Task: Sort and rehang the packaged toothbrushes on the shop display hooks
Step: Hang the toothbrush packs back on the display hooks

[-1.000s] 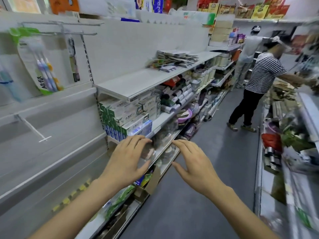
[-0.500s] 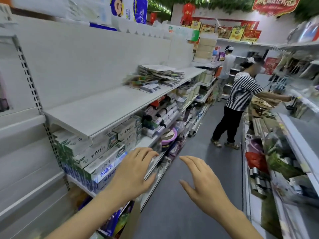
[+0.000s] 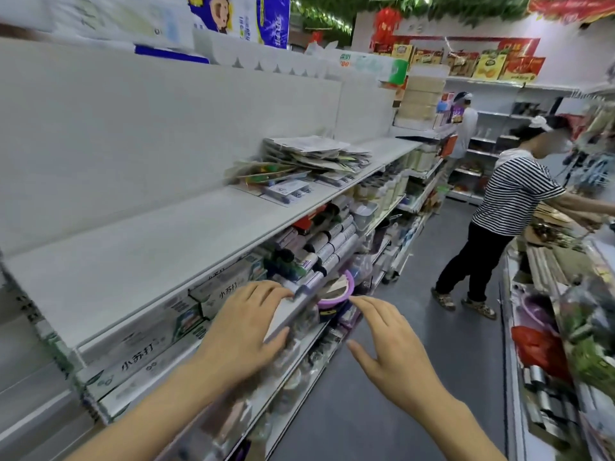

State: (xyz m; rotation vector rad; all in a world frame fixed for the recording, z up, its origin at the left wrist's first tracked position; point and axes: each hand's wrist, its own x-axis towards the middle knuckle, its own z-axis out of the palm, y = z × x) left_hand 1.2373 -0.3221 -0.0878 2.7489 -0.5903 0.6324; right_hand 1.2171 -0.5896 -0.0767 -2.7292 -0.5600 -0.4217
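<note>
I hold my left hand and right hand out empty, fingers relaxed, over the lower shelf edge. Packs lie piled on the upper shelf. The aisle lies to my right.

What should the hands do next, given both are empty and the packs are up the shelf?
Probably step forward and reach the right hand to the pile of packaged toothbrushes lying on the white shelf. Both it and the left hand are open and hold nothing, and the pile lies farther along the aisle than either hand.
</note>
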